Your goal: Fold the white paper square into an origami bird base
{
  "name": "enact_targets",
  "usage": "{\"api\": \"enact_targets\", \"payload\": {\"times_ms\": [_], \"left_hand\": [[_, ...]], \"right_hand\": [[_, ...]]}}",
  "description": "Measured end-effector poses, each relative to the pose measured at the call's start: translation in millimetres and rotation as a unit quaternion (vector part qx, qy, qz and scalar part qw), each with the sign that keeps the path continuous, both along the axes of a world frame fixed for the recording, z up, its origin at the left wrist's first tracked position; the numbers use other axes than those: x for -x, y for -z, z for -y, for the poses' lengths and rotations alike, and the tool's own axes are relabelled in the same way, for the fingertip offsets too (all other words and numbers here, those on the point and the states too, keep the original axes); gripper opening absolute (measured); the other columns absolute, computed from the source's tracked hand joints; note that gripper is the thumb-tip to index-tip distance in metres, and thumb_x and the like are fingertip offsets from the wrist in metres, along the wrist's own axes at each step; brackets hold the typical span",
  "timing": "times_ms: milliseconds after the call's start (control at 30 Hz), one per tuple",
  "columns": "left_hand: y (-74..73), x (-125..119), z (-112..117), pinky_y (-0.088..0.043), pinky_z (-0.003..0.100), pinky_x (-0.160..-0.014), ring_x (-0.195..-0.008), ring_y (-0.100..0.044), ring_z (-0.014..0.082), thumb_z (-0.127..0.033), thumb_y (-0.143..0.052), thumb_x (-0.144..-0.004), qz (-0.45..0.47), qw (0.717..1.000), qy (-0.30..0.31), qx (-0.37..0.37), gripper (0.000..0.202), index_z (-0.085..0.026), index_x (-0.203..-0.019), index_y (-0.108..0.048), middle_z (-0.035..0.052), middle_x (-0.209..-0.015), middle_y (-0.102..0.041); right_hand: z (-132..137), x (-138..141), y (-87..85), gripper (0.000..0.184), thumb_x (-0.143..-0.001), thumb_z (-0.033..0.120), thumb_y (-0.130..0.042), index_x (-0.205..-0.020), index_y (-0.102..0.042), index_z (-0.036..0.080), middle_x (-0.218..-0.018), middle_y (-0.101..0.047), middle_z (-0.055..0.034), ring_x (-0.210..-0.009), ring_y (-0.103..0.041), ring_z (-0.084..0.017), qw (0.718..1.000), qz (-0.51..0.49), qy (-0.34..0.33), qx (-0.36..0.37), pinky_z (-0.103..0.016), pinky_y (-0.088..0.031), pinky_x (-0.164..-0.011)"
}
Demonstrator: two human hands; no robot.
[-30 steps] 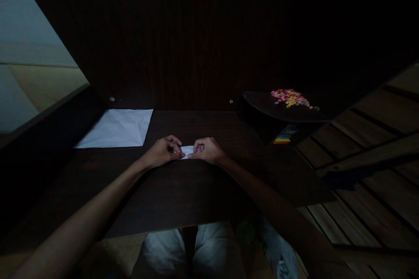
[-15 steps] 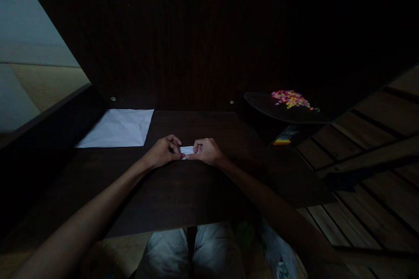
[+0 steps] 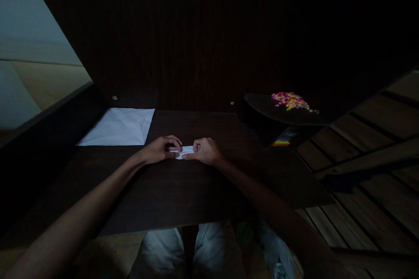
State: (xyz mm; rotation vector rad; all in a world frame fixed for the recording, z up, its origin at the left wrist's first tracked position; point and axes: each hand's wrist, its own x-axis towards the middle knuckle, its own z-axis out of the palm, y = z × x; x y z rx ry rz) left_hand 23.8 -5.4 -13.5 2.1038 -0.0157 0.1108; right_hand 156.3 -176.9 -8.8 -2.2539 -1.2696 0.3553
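A small folded piece of white paper (image 3: pixel 187 149) lies on the dark wooden desk (image 3: pixel 170 196), with a crease line running along it. My left hand (image 3: pixel 163 149) holds its left end, the thumb on the near edge and the fingers curled over the far edge. At the other end, my right hand (image 3: pixel 206 150) pinches the paper, thumb stretched along the near edge and fingers bent. Parts of the paper are hidden under both hands.
A larger white sheet (image 3: pixel 118 127) with creases lies at the left back of the desk. On a rounded shelf (image 3: pixel 262 107) to the right is a pile of small colourful pieces (image 3: pixel 291 100). A dark panel (image 3: pixel 183 43) rises behind the desk.
My left thumb and fingers have spread slightly and shifted left, so more of the folded paper shows. My right hand has hardly moved.
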Motion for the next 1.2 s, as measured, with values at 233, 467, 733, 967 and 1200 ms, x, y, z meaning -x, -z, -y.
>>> {"api": "enact_targets", "payload": {"times_ms": [233,467,733,967,1200], "left_hand": [[-1.5,-0.9,-1.7,-0.046,0.037,-0.088,-0.100,-0.058,0.0205,-0.023,-0.057,-0.078,-0.003,1.000,0.003,0.004,0.011,-0.016,-0.084,-0.063,0.0072,-0.106,-0.060],[-1.3,-1.8,-0.2,-0.047,0.036,-0.086,-0.098,-0.059,0.0204,-0.022,-0.056,-0.077,0.006,1.000,0.005,-0.004,0.011,-0.016,-0.084,-0.062,0.0071,-0.104,-0.060],[-5.3,-1.3,3.7,-0.046,0.035,-0.084,-0.094,-0.059,0.0203,-0.021,-0.054,-0.076,0.006,0.998,-0.024,-0.053,0.014,-0.016,-0.084,-0.064,0.0070,-0.101,-0.062],[-9.4,0.6,16.7,-0.047,0.030,-0.080,-0.087,-0.059,0.0180,-0.020,-0.056,-0.077,0.026,0.993,-0.034,-0.110,0.012,-0.017,-0.082,-0.066,0.0057,-0.095,-0.062],[-5.8,1.9,22.2,-0.046,0.033,-0.085,-0.094,-0.059,0.0199,-0.026,-0.062,-0.079,0.051,0.988,-0.030,-0.139,0.010,-0.018,-0.078,-0.069,0.0067,-0.100,-0.060]], "right_hand": [[-4.6,2.5,-9.7,0.049,-0.053,0.068,-0.072,-0.065,-0.067,0.021,-0.069,-0.068,-0.0025,-0.067,-0.061,-0.017,0.996,0.038,0.009,0.081,-0.023,-0.032,-0.054],[-10.9,8.5,-7.3,0.056,-0.047,0.073,-0.072,-0.068,-0.068,0.021,-0.076,-0.069,-0.0093,-0.076,-0.063,-0.025,0.990,0.082,0.031,0.109,-0.027,-0.036,-0.058],[-1.7,-13.0,2.6,0.041,-0.062,0.056,-0.074,-0.063,-0.065,0.017,-0.057,-0.059,0.0012,-0.053,-0.052,-0.010,0.997,-0.072,-0.023,-0.001,-0.020,-0.031,-0.048],[2.5,-18.7,11.1,0.030,-0.056,0.036,-0.082,-0.067,-0.063,0.015,-0.059,-0.055,0.0050,-0.052,-0.046,-0.007,0.993,-0.104,-0.042,-0.042,-0.019,-0.030,-0.048],[4.6,-23.4,11.5,0.020,-0.062,0.026,-0.077,-0.069,-0.063,0.014,-0.058,-0.052,0.0051,-0.054,-0.046,-0.008,0.981,-0.166,-0.079,-0.067,-0.019,-0.033,-0.050]]}}
